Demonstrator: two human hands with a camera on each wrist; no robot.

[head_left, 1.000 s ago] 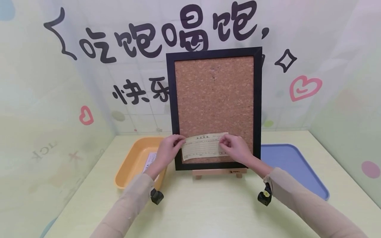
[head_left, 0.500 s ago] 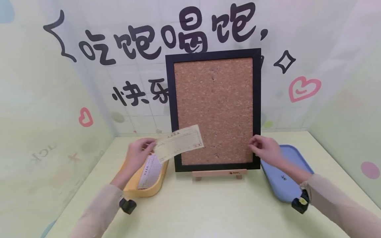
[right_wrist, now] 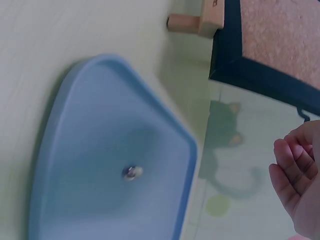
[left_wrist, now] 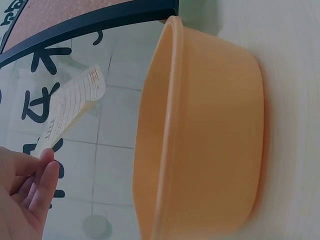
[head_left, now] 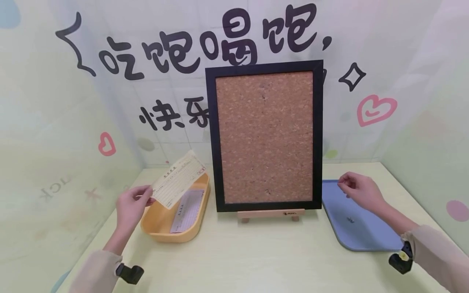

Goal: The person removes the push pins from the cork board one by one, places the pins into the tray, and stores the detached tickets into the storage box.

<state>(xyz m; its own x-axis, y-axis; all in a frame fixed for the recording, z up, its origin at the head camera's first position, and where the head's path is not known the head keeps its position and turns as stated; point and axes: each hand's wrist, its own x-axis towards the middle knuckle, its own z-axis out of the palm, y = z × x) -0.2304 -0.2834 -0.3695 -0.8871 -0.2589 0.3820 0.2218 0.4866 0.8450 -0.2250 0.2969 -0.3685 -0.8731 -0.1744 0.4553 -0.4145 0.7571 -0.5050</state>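
Observation:
In the head view my left hand [head_left: 132, 207] pinches one end of a cream printed paper form [head_left: 179, 179], tilted above a yellow basket [head_left: 152, 232]. The left wrist view shows the paper form [left_wrist: 75, 102] between thumb and fingers, beside the basket wall [left_wrist: 215, 135]. A second, paler printed form [head_left: 187, 211] lies in the basket. My right hand [head_left: 362, 191] hovers over a blue tray [head_left: 337, 228]; its fingers are curled with tips together, and no thing shows between them. Small silvery bits [right_wrist: 132, 173], too blurred to name, lie in the tray.
A black-framed cork board [head_left: 267, 134] stands upright on a small wooden easel [head_left: 271, 213] between basket and tray. It has small dark marks on it. A lettered wall [head_left: 168, 146] rises behind the pale table [head_left: 256, 260].
The paper form has come off the board's lower part and moved left with my left hand, over the basket. My right hand has moved right, from the board to above the tray.

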